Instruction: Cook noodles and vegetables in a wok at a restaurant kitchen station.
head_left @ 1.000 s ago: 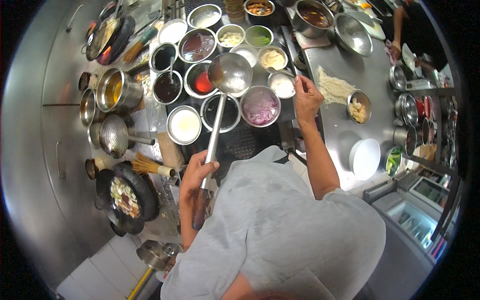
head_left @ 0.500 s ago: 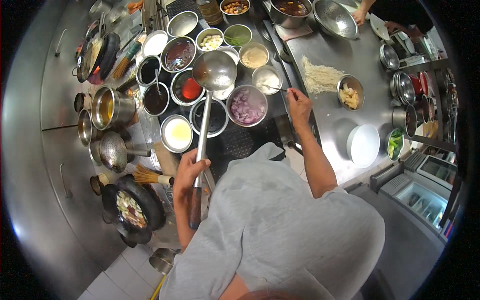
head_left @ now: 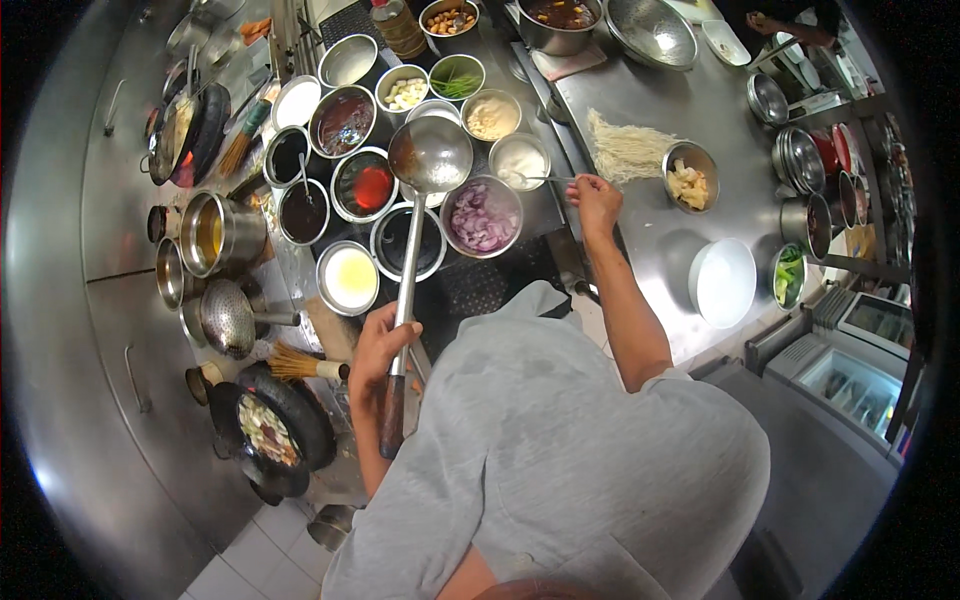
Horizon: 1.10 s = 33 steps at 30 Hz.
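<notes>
My left hand grips the steel handle of a ladle, just above its brown wooden grip. The ladle's round bowl hangs over several containers and hides parts of them. My right hand pinches the thin handle of a small spoon. The spoon's far end reaches into a metal bowl of white powder or paste, so its tip cannot be made out. Chopped red onion fills a bowl just left of that hand. Around the ladle stand pots of dark sauce, red liquid and yellow liquid.
On the steel counter to the right are pale noodles, a bowl of pale chunks and a white bowl. A wok with food, a bamboo brush and a perforated strainer lie left. Another person's hand shows at upper right.
The view has shifted slightly. My ladle sits a little further right over the containers, and my right hand is slightly further from the white bowl's contents. The other person's hand has left the colander.
</notes>
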Available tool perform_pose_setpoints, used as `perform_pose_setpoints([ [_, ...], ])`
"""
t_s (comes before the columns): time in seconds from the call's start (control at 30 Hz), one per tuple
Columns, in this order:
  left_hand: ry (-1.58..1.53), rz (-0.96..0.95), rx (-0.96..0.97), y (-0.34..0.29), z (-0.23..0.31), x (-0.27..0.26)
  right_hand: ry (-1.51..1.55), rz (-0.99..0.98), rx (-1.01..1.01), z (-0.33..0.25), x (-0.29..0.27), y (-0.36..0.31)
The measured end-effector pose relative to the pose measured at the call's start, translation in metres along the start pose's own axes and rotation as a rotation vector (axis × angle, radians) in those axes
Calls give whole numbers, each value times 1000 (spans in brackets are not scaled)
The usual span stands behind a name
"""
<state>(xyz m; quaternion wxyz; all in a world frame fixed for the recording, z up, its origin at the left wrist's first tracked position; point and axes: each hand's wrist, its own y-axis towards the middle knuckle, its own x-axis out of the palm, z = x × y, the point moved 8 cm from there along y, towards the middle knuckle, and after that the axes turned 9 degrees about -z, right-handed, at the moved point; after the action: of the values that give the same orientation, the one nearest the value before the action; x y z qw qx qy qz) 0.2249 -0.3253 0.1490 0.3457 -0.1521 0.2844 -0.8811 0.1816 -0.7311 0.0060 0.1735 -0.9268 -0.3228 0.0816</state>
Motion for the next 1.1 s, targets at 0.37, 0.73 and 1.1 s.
perform_pose_setpoints([
  [0.37,-3,-27,-45,17,-1,6,280,-113,-44,-73,10,-21],
  [0.73,-94,26,1,19,22,4,-522,-66,-811,-132,91,10],
  [1.1,-124,88,13,15,12,-19,-464,-128,-598,-75,99,52],
])
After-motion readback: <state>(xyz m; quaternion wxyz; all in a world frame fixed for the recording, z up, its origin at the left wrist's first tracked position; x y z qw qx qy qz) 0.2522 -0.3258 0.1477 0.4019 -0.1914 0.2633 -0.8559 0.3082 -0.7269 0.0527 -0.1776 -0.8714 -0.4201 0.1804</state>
